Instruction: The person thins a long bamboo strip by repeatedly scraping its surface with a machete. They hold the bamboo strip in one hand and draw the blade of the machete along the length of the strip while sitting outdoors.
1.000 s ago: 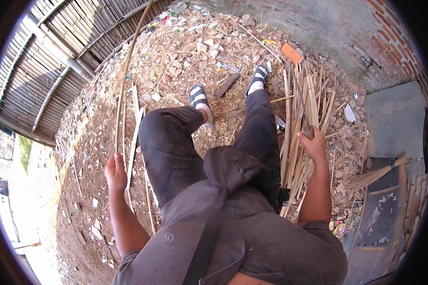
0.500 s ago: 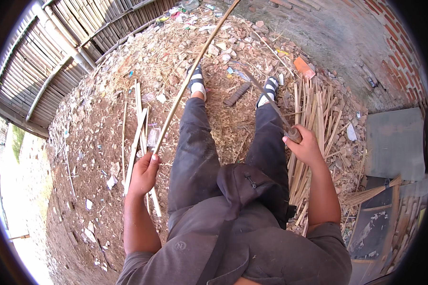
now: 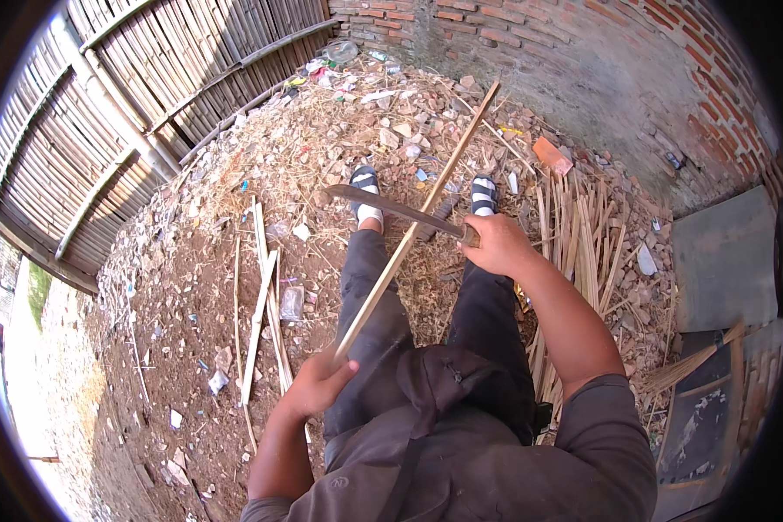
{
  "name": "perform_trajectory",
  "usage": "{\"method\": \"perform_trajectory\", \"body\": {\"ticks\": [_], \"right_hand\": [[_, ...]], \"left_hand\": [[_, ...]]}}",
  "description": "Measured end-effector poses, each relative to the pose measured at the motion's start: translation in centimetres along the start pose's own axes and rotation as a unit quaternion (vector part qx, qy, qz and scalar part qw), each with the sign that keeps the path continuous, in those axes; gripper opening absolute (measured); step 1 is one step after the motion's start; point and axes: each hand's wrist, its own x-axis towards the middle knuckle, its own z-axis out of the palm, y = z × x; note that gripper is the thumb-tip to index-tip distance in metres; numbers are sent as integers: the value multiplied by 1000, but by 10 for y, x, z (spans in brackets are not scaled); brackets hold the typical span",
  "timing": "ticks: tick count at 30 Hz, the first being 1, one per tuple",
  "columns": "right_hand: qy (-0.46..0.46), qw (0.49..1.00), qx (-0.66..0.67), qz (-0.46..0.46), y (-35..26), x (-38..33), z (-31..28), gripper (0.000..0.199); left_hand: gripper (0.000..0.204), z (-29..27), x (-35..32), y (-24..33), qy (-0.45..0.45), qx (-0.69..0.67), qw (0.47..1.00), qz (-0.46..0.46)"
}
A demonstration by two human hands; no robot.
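A pale wooden strip (image 3: 378,289) runs diagonally through the centre of the frame, lower end left of centre near the bottom, upper end right of centre near the top. Left hand (image 3: 317,385), lower centre-left, is closed around its lower end, thumb extended along it. A long-bladed knife (image 3: 390,207) crosses above the strip at mid-frame, tip pointing left; contact between blade and strip cannot be determined. Right hand (image 3: 500,245), right of centre, is curled in a grip around the knife's handle. Two striped sandals (image 3: 365,186) show beyond the strip's middle, one on either side of it. Further split strips (image 3: 583,239) lie in a pile at centre-right; a few loose slats (image 3: 258,326) lie at centre-left, beside a clear plastic piece (image 3: 292,304). Orange block (image 3: 552,155) at upper right, on rubble. Bamboo fence (image 3: 130,113) fills upper left; brick wall (image 3: 583,65), upper right; grey panel (image 3: 724,252), right edge.
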Motion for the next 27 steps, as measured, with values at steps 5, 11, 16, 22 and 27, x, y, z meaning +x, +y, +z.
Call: {"method": "perform_trajectory", "body": {"ticks": [5, 11, 16, 22, 27], "right_hand": [[-94, 981, -78, -148, -25, -20, 32, 21], [-122, 990, 64, 40, 26, -8, 22, 25], [-65, 997, -25, -16, 8, -31, 41, 20], [17, 984, 20, 179, 79, -23, 20, 25], [-84, 996, -34, 18, 30, -24, 15, 27]], "left_hand": [[34, 13, 14, 9, -11, 56, 998, -30], [29, 17, 32, 21, -65, 71, 995, -19], [34, 18, 43, 4, -58, 57, 994, -67], [27, 16, 38, 1, -63, 15, 996, -63], [29, 17, 38, -5, -50, 22, 995, -79]]}}
